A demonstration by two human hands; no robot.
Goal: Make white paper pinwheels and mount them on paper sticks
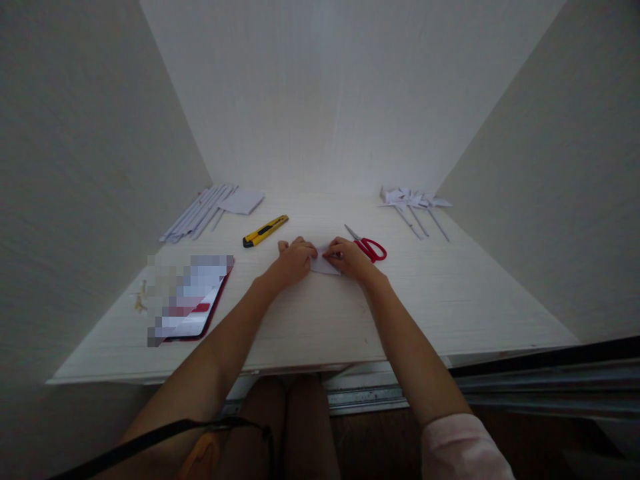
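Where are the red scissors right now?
In the head view, the red scissors lie on the white table, just beyond and right of the right hand, which presses a folded white paper.

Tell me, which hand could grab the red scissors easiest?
The right hand. The scissors lie right beside it, while the left hand rests on the far side of the folded paper.

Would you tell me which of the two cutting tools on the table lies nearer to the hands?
The red-handled scissors, lying right beside the right hand. The yellow utility knife lies farther off, behind and left of the left hand.
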